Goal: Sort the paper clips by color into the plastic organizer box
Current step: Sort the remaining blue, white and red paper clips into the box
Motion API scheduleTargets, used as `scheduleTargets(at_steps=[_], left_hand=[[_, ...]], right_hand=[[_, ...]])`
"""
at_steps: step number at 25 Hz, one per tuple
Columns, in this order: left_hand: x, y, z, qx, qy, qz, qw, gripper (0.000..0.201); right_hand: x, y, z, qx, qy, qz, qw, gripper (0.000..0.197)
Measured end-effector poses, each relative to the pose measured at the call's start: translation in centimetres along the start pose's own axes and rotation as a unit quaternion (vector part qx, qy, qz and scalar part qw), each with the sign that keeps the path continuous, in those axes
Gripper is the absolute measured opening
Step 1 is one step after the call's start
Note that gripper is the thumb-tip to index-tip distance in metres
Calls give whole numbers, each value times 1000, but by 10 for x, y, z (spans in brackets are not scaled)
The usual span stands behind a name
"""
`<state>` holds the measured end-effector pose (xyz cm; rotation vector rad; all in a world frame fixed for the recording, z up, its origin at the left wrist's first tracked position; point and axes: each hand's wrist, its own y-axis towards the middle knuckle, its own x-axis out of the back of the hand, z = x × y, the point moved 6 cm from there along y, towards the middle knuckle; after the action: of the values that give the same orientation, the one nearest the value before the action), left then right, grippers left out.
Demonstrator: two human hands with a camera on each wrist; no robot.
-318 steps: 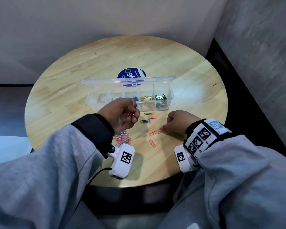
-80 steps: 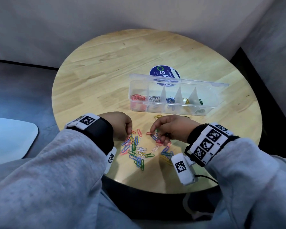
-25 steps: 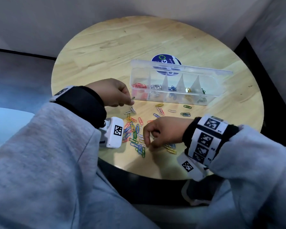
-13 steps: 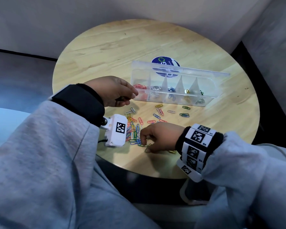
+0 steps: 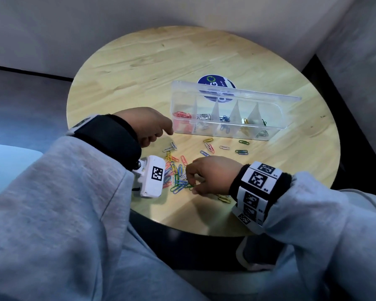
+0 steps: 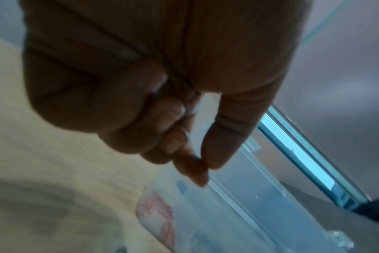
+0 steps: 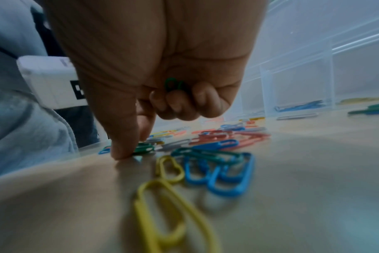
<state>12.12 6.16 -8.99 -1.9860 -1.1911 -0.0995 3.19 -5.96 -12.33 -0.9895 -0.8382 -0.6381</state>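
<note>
Clear plastic box: I see the organizer box (image 5: pixel 226 124) lying open near the middle of the round counter (image 5: pixel 139 61), its lid standing up behind.
Box contents: red clips at its left end, then silver, blue, yellow, green.
Loose clips: a mixed pile (image 5: pixel 176 174) sits in front of the box toward me, with strays nearer its front wall.
Left hand (image 5: pixel 147 124): just beside the box's left end, thumb and forefinger tips touching; I cannot tell whether a clip sits between them.
Right hand (image 5: pixel 208 175): on the pile in front of the box, thumb and forefinger tips down on a green clip (image 7: pixel 144 148) against the counter, other fingers curled round green clips (image 7: pixel 173 84) already gathered.
Risk: I judge the palmed green clips could slip out while I pinch another, since the hand is doing two jobs; tangled neighbours may lift along.
View difference: only the right wrist view shows the palmed clips; the head view alone shows the compartment order.
</note>
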Motion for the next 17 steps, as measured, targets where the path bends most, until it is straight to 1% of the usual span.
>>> scheduleTargets(at_steps=[1, 3, 5, 7, 9, 11, 13, 17], left_hand=[[-1, 2, 2, 5, 64, 4, 998, 10], [-8, 3, 2, -7, 187, 17, 982, 12], [-22, -1, 1, -34, 256, 42, 965, 15], [-37, -2, 2, -63, 290, 77, 952, 18], [-47, -3, 4, -76, 320, 98, 939, 12], [-52, -2, 7, -76, 344, 108, 929, 11], [-57, -2, 10, -70, 357, 123, 923, 17], [-64, -4, 12, -58, 363, 138, 920, 24]], right_hand=[[-1, 1, 0, 2, 3, 1, 1000, 18], [-1, 2, -1, -2, 10, 9, 1000, 19], [1, 3, -5, -17, 13, 11, 1000, 16], [2, 3, -11, -42, 21, 11, 999, 10], [0, 1, -13, -57, 27, 24, 998, 9], [-1, 0, -14, -63, 26, 34, 997, 10], [0, -1, -15, -69, 29, 30, 997, 10], [5, -2, -21, -80, 19, 24, 996, 10]])
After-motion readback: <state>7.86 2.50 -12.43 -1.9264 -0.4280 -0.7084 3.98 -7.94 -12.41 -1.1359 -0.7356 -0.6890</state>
